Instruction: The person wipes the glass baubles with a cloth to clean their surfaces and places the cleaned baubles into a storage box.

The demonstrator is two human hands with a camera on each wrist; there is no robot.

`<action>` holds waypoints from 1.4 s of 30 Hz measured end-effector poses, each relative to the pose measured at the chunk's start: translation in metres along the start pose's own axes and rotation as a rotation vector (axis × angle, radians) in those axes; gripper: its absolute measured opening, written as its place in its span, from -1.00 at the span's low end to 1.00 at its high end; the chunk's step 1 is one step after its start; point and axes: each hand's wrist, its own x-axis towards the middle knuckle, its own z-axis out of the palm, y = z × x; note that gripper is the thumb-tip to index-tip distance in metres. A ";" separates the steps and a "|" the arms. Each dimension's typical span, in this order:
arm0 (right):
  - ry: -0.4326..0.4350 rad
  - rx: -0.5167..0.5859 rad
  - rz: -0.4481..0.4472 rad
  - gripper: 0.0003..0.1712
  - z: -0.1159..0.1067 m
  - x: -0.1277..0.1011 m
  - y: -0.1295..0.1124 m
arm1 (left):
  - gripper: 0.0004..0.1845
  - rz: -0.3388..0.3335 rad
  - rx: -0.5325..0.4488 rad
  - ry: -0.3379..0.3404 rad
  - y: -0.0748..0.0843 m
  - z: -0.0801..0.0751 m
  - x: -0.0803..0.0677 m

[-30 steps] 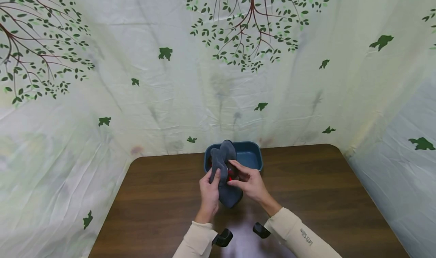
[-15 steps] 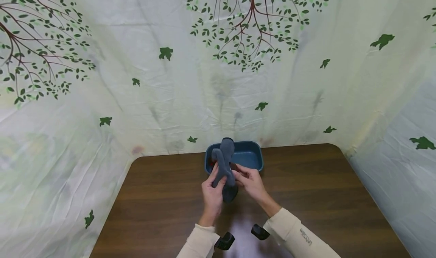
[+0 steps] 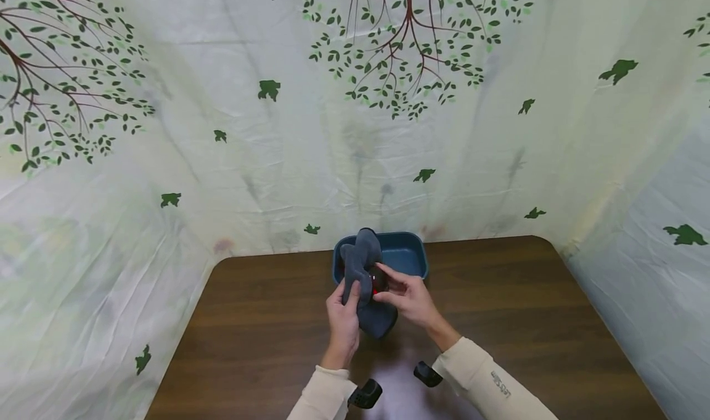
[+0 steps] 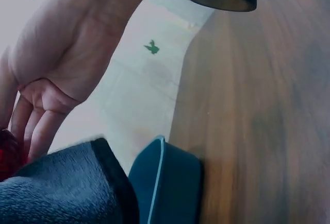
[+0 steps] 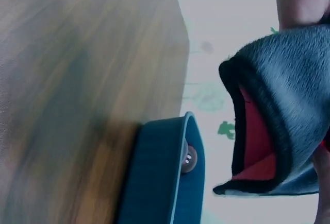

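Note:
A grey-blue plush cloth (image 3: 363,253) with dark edging hangs from my left hand (image 3: 342,321), thumb on top. Its red underside (image 5: 252,131) shows in the right wrist view. Thumb and fingers of my right hand (image 3: 413,298) hold a shiny dark red ball (image 3: 378,279) against the cloth's right side. In the left wrist view the ball (image 4: 9,154) is cut off by the frame's left edge, with the right hand's fingers (image 4: 44,126) curled behind it. Both hands are over the table, just in front of a blue tray (image 3: 407,258).
The tray stands at the table's far edge, partly hidden by the cloth. Inside it, a round brownish ball (image 5: 190,159) shows in the right wrist view. The brown wooden table (image 3: 266,321) meets a pale hanging sheet (image 3: 233,173) printed with branches and leaves.
Half a second ago the cloth was folded around the ball with the hands close together. Now the right hand has drawn slightly apart, the ball shows more, and the cloth's lower end spreads right.

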 end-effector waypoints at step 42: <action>0.103 -0.041 0.053 -0.33 0.014 -0.006 -0.004 | -0.55 -0.091 -0.029 0.030 -0.004 -0.006 0.002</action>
